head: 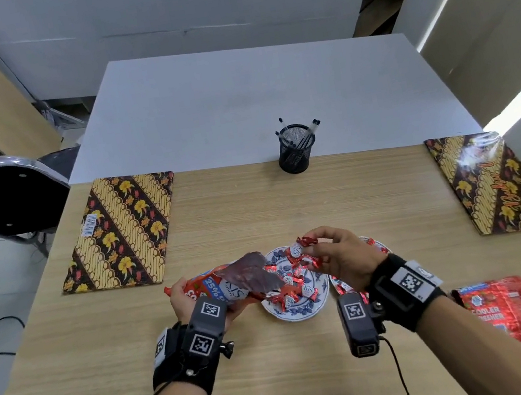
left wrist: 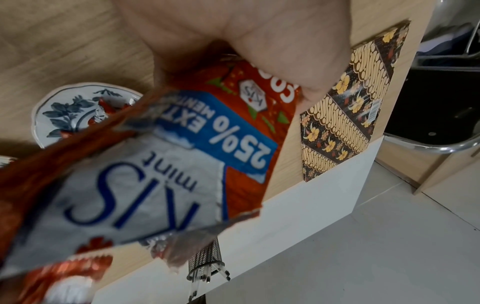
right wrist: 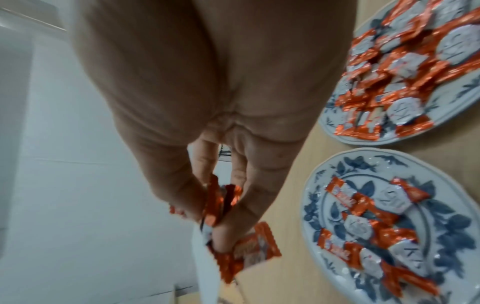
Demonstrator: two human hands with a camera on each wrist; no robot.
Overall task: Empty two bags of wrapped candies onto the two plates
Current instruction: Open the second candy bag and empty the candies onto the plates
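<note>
A: Two plates, both loaded. Near-left plate [head: 310, 311] has a loose scatter of wrapped candies [head: 291, 291]; the right plate [right wrist: 389, 139] carries a denser heap. Second bag [head: 502, 311] lies flat on the table [head: 253, 205] at near right, looks spent.

B: What's in your hands?

A: My left hand [head: 184, 297] grips the open bag [head: 228, 281] by its bottom end, fingers curled round it, mouth tipped over the near-left plate. My right hand [head: 339, 255] pinches a few candies [head: 302, 247] just above that plate's far rim.

B: Handling?

A: Bag is thin crinkly foil, near weightless, floppy. I'd guess it collapses if squeezed mid-body, so hold the sealed bottom corners and shake. Candies are light, wrappers slick, twisted ends are the best pinch points. Nothing fragile except the plates.

B: Anything left in the bag?

A: Can't tell, the inside isn't visible. It looks flat, so few at most.

B: Risk?

A: Candies skating off the shallow rim.
</note>
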